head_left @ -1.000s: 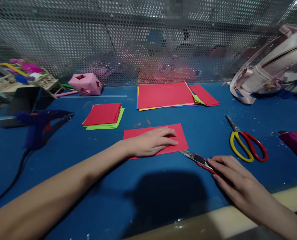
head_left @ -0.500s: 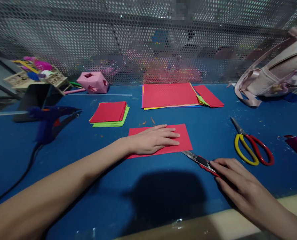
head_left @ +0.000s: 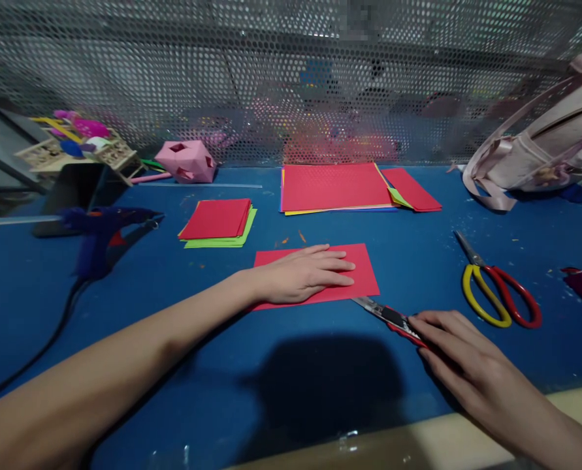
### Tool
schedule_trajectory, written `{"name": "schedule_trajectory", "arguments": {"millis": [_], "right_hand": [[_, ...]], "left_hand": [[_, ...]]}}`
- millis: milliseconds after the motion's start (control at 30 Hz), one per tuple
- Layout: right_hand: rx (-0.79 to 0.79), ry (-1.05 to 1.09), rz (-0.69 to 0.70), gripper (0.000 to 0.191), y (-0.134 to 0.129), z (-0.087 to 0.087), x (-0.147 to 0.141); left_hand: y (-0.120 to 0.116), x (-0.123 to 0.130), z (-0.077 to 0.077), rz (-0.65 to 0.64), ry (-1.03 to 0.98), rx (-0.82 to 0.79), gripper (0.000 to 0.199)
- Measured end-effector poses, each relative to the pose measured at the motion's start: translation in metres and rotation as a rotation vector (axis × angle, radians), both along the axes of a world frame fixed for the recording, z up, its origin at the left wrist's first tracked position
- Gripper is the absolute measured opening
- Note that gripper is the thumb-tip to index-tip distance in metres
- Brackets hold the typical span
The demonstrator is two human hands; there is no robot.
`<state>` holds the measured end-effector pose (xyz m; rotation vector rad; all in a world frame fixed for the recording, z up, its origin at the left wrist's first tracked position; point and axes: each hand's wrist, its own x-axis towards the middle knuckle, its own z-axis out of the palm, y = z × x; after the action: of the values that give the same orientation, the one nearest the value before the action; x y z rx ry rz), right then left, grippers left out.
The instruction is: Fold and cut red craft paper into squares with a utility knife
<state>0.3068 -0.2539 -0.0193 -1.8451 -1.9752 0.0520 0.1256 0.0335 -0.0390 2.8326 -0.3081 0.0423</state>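
Note:
Flat on a red sheet of paper [head_left: 366,271] lies my left hand [head_left: 305,274], its fingers stretched out and pressing the sheet to the blue table. My right hand [head_left: 460,349] is closed around a red and black utility knife [head_left: 393,318]. The knife's blade points left, with its tip at the near edge of the red sheet, right of my left hand. Whether the tip is under the paper or just beside it, I cannot tell.
Beyond my left hand is a stack of red and green squares [head_left: 217,219]. Larger coloured sheets [head_left: 339,186] lie at the back. Scissors [head_left: 496,287] rest at right, a blue glue gun [head_left: 95,241] at left. A pale backpack [head_left: 540,143] and a pink paper shape [head_left: 187,161] stand by the mesh.
The knife in my right hand has slid slightly left along the near edge of the red sheet. My left hand stays flat on the paper. The view has shifted a little.

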Motion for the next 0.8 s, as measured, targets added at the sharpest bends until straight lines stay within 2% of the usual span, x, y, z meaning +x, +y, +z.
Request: {"name": "schedule_trajectory", "arguments": {"millis": [800], "right_hand": [[-0.004,0.018,0.028,0.033,0.0094,0.0034,-0.0080]], "left_hand": [[0.0010,-0.0001,0.0002,-0.003,0.010,-0.026,0.042]]}}
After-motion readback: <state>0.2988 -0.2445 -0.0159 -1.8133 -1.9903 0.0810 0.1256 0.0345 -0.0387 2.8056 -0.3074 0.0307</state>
